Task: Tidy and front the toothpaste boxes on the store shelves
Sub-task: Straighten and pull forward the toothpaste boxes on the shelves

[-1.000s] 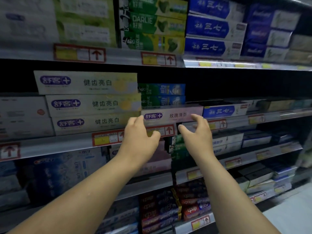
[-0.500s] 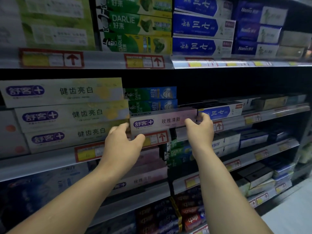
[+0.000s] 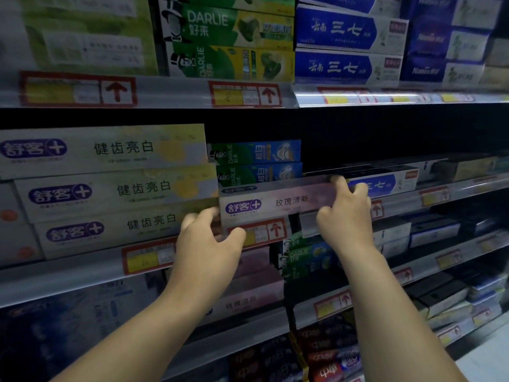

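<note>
Here, three pale boxes lie stacked at the left of the middle shelf; the left hand curls its fingers round the left end of the pink box, thumb by the price tag; that box lies at the shelf's front edge, below two green boxes; the right hand pinches its right end; a blue box sits just beside.

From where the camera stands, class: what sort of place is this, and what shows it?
Most likely a shop's toothpaste aisle: tiered shelves stacked with Darlie toothpaste boxes and other brands, with red-and-yellow price tags on the shelf edges.
</note>
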`<action>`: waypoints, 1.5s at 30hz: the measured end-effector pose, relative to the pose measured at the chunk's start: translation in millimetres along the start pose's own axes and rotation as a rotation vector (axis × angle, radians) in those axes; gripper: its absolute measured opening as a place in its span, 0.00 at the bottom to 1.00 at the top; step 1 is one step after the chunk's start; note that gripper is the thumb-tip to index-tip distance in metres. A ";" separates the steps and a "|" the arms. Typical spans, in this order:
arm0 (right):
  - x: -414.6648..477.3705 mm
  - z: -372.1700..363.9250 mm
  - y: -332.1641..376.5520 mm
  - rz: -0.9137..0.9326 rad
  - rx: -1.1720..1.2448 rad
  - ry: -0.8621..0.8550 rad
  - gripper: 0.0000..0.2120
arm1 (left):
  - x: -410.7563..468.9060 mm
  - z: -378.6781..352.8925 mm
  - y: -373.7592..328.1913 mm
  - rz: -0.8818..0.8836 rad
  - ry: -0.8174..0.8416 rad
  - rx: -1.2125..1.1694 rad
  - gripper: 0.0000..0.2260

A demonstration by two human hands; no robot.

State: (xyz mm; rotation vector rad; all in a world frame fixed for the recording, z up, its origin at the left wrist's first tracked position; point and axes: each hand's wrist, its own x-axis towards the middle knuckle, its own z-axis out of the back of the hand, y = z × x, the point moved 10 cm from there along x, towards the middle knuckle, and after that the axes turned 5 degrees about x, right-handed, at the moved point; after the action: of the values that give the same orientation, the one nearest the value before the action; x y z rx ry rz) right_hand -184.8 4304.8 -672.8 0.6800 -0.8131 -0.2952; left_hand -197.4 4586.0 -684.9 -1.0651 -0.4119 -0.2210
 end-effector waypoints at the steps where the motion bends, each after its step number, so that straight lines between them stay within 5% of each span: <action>1: -1.4 2.3 0.4 0.019 0.030 -0.014 0.26 | -1.4 0.6 0.3 -0.005 -0.008 -0.022 0.13; 8: -9.3 13.8 5.1 0.149 0.111 -0.023 0.14 | -8.3 0.0 4.5 -0.015 -0.020 -0.088 0.17; 26: -10.4 14.9 -14.3 -0.089 0.803 -0.107 0.27 | -5.1 5.7 1.3 -0.031 -0.050 -0.171 0.15; 45: -5.0 36.4 -17.0 -0.048 0.899 -0.166 0.22 | -0.1 1.0 -5.6 -0.010 -0.029 -0.200 0.20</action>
State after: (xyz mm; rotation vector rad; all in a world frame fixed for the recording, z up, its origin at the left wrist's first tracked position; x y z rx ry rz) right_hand -215.1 4278.3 -669.0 1.5303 -1.0900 -0.0088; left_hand -199.8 4584.2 -680.0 -1.2640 -0.4278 -0.2600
